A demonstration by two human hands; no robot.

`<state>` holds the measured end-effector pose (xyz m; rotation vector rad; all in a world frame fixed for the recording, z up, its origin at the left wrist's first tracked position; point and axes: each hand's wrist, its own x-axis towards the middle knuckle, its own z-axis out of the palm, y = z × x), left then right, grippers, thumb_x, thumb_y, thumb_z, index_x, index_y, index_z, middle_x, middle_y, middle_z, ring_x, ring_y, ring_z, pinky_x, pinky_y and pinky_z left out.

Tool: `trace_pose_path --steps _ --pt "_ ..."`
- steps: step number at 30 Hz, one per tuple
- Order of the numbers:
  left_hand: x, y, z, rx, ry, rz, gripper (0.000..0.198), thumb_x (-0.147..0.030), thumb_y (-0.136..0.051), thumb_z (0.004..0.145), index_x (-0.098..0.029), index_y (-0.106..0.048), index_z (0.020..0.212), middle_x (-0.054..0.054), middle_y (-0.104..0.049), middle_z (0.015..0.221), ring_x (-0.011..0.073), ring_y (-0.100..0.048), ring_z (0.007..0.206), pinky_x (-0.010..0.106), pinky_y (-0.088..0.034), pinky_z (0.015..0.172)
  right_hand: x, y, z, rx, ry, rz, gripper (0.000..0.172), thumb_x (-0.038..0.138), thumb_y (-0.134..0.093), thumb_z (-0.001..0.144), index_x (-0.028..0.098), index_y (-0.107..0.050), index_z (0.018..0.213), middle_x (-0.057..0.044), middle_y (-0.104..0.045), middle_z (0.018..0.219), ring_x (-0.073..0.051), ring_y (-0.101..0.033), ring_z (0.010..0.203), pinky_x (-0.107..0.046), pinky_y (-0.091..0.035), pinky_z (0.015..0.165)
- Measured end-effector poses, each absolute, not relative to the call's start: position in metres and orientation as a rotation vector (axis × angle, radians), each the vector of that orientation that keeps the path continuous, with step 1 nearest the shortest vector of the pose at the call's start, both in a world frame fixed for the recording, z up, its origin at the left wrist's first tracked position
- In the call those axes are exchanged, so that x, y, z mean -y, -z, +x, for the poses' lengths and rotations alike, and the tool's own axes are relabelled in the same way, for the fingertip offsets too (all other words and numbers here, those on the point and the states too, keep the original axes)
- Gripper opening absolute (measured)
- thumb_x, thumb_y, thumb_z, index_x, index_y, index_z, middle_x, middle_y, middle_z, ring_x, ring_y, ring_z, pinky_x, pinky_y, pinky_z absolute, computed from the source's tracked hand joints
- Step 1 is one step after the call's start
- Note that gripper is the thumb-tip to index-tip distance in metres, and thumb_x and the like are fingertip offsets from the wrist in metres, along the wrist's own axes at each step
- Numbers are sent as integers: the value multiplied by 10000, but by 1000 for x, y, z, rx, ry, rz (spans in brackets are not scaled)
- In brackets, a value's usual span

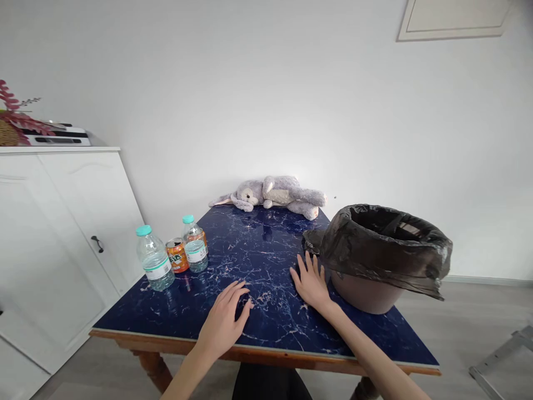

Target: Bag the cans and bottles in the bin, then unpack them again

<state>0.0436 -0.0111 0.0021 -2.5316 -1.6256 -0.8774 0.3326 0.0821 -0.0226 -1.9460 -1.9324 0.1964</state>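
Note:
My left hand [224, 319] rests over the near middle of the blue marbled table [266, 266], fingers apart and holding nothing. To its right, my right hand [311, 283] lies with spread fingers beside a brown trash bin [366, 291] lined with a black plastic bag [383, 253]. At the left edge stand two clear plastic bottles with teal caps, the nearer bottle [156, 261] and the farther bottle [195, 244], each partly filled. Between them is an orange drink can [177, 255]; another orange can [204, 241] is mostly hidden behind the farther bottle.
A grey plush rabbit [275, 194] lies on its side at the table's far end against the white wall. On the left is a white cabinet [75, 222] with a plant [14, 111] on top. Part of a metal frame [506, 355] shows at the lower right.

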Motion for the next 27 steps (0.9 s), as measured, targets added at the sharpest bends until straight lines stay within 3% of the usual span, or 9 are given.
trace_pose_path --steps 4,7,10,12,14,19,23,27 --pt "11 0 43 1635 860 -2535 338 -441 -495 1090 -285 -660 1341 56 -650 1520 329 -538 1484 574 -540 1164 -21 29 347 2085 -292 -1661 733 602 -351 1089 193 -334 1697 -68 -207 1784 -318 -160 1657 -517 -176 1341" --pt "11 -1 43 1623 867 -2527 333 -438 -507 1085 -286 -670 1333 59 -664 1504 336 -558 1466 573 -559 1143 19 28 371 2016 -443 -1501 685 633 -424 1060 272 -458 1642 -32 -329 1747 -315 -312 1614 -491 -317 1305" --pt "11 -4 45 1621 872 -2525 334 -437 -509 1082 -289 -678 1329 56 -669 1498 337 -569 1456 570 -565 1137 51 32 403 1734 -537 -1486 511 627 -497 1031 315 -711 1375 -59 -646 1518 -325 -617 1387 -427 -535 1126" --pt "12 -5 46 1628 875 -2529 335 -439 -512 1080 -292 -682 1328 55 -668 1499 337 -571 1454 567 -565 1137 66 39 429 1410 -534 -1545 474 657 -564 983 276 -761 1183 -98 -773 1272 -329 -722 1191 -383 -605 973" --pt "12 -7 47 1641 875 -2536 339 -443 -507 1080 -292 -685 1326 57 -668 1498 337 -569 1456 569 -559 1143 75 47 457 1102 -465 -1552 515 685 -624 924 233 -723 1149 -124 -775 1179 -333 -734 1116 -394 -602 955" --pt "12 -7 48 1676 853 -2551 354 -455 -478 1087 -294 -678 1330 54 -661 1506 330 -548 1474 578 -531 1170 59 46 512 880 -387 -1422 752 632 -742 830 243 -526 1436 -149 -577 1505 -366 -574 1381 -506 -474 1165" --pt "13 -8 48 1692 834 -2548 363 -459 -465 1090 -288 -675 1333 60 -659 1507 329 -551 1471 580 -525 1173 31 37 529 989 -630 -1303 582 535 -753 795 294 -588 1298 -72 -667 1379 -328 -555 1411 -474 -419 1215" --pt "14 -11 49 1664 857 -2550 352 -443 -468 1091 -280 -681 1320 74 -667 1495 325 -592 1433 556 -541 1159 17 39 528 1048 -706 -1306 432 448 -752 752 283 -618 1129 -40 -738 1186 -297 -649 1267 -427 -497 1125"
